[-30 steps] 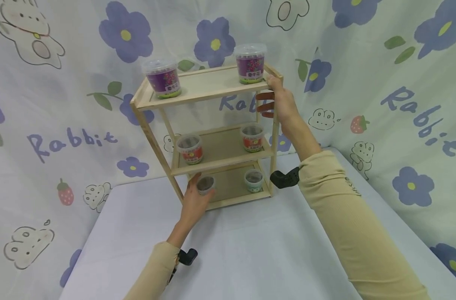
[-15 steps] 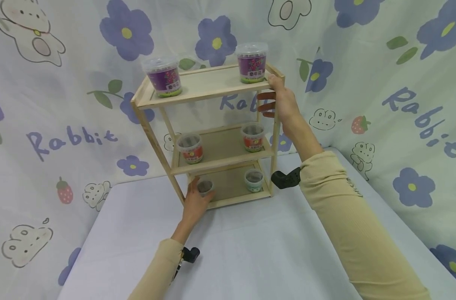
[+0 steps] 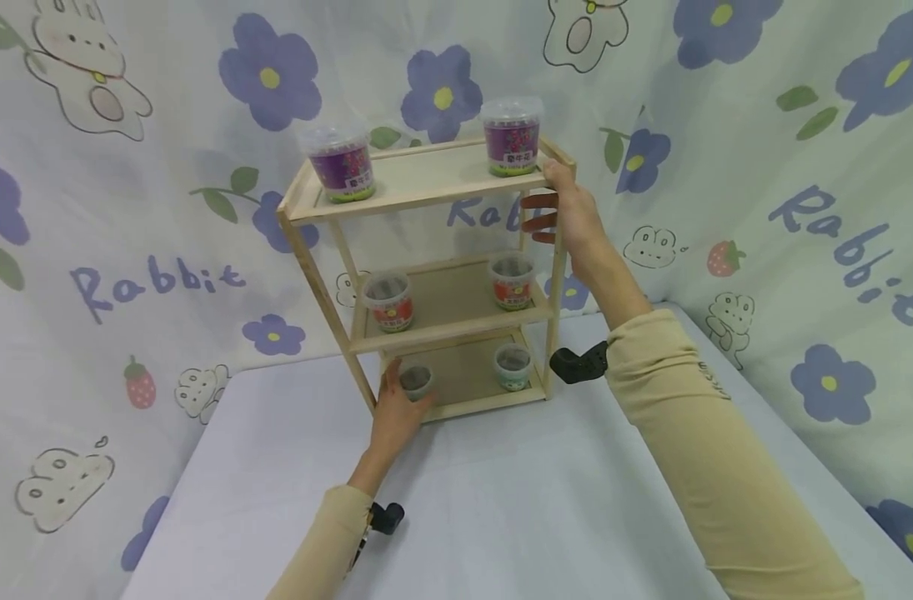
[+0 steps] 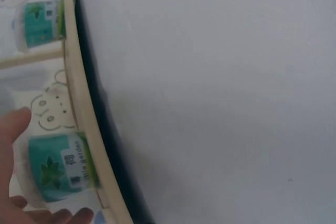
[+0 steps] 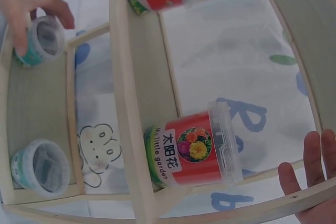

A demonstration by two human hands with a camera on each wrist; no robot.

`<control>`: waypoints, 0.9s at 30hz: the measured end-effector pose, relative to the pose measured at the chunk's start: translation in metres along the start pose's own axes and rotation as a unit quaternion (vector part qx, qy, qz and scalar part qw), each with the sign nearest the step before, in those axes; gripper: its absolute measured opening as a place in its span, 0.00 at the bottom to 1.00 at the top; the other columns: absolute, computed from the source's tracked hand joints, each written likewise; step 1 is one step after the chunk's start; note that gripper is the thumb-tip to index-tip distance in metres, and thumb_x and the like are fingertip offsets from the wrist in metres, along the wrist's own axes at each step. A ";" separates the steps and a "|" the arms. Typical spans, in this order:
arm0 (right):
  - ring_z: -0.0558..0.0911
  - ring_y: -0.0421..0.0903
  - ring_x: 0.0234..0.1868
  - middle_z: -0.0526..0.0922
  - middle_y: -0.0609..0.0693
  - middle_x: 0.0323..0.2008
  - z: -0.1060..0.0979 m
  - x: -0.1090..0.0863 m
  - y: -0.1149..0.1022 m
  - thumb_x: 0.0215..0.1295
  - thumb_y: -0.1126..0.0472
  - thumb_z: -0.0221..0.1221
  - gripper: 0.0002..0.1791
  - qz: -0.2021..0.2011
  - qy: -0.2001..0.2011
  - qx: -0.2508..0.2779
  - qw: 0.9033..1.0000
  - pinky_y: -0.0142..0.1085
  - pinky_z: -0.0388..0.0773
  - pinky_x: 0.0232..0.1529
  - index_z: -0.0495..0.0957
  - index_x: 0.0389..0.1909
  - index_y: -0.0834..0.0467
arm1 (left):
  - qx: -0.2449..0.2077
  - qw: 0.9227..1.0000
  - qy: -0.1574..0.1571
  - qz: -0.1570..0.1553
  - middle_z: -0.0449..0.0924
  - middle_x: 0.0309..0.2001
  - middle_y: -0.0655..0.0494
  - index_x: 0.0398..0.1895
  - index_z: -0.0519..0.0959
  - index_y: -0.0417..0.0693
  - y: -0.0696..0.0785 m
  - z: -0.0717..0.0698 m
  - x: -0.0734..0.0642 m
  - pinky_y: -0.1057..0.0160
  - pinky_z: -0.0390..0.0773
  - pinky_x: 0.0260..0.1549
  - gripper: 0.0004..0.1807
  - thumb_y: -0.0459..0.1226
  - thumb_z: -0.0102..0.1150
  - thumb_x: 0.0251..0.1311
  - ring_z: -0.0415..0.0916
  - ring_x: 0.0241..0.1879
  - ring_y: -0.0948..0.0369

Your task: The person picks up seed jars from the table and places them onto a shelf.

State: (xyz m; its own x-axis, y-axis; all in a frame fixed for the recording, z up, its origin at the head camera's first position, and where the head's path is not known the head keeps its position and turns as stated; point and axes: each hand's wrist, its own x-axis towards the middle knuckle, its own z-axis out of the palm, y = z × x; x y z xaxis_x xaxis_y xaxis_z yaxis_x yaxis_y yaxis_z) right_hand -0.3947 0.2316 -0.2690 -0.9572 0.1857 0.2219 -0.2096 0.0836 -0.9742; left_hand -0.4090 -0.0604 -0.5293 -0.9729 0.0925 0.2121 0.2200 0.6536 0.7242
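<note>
A wooden three-tier shelf rack (image 3: 418, 196) stands on the white table. My left hand (image 3: 399, 417) is at its bottom tier, thumb and fingers spread around a small green-labelled seed cup (image 3: 415, 382). In the left wrist view, gaps show between that cup and the thumb and fingertips. My right hand (image 3: 579, 217) holds the rack's upper right corner, thumb on the top board and fingers past the post. A second green-labelled cup (image 3: 513, 368) sits at the bottom tier's right end.
Two red-labelled cups (image 5: 191, 150) stand on the middle tier. On the top board are two lidded purple-labelled cups (image 3: 512, 137), left and right. Patterned cloth (image 3: 163, 208) hangs behind the rack. White tabletop (image 3: 486, 492) extends in front.
The head view has shifted slightly. My left hand's fingers stand a little farther from the bottom-left cup, which stays in place. My right hand keeps its hold on the rack corner.
</note>
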 end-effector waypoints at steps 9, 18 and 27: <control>0.82 0.47 0.39 0.81 0.47 0.43 -0.005 0.003 0.004 0.71 0.32 0.38 0.36 0.000 -0.003 0.001 1.000 0.43 0.76 0.49 0.73 0.62 0.56 | 0.027 0.999 0.007 0.035 0.52 0.75 0.37 0.76 0.49 0.42 0.015 -0.013 -0.012 0.38 0.67 0.62 0.53 0.50 0.70 0.57 0.58 0.70 0.39; 0.81 0.47 0.41 0.80 0.47 0.45 -0.010 0.007 0.006 0.71 0.31 0.36 0.38 -0.004 -0.017 -0.014 1.000 0.45 0.75 0.53 0.72 0.63 0.56 | 0.018 0.980 0.039 0.195 0.71 0.65 0.47 0.65 0.69 0.41 0.024 -0.053 -0.046 0.49 0.79 0.51 0.36 0.43 0.73 0.55 0.74 0.60 0.49; 0.82 0.46 0.42 0.80 0.47 0.46 -0.029 0.008 0.011 0.71 0.30 0.35 0.40 -0.028 -0.019 -0.043 0.999 0.46 0.75 0.55 0.71 0.63 0.56 | 0.077 0.939 0.133 0.308 0.79 0.51 0.49 0.52 0.80 0.40 0.006 -0.106 -0.042 0.66 0.79 0.41 0.23 0.32 0.73 0.50 0.78 0.46 0.54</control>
State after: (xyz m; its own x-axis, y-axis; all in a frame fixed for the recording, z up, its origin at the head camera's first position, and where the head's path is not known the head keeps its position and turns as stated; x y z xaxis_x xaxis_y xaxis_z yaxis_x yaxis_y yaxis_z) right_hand -0.3985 0.2623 -0.2768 -0.9518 0.1403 0.2727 -0.2470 0.1761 -0.9529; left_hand -0.3589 -0.1397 -0.4646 -0.6077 0.3111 0.7307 0.7024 0.6399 0.3117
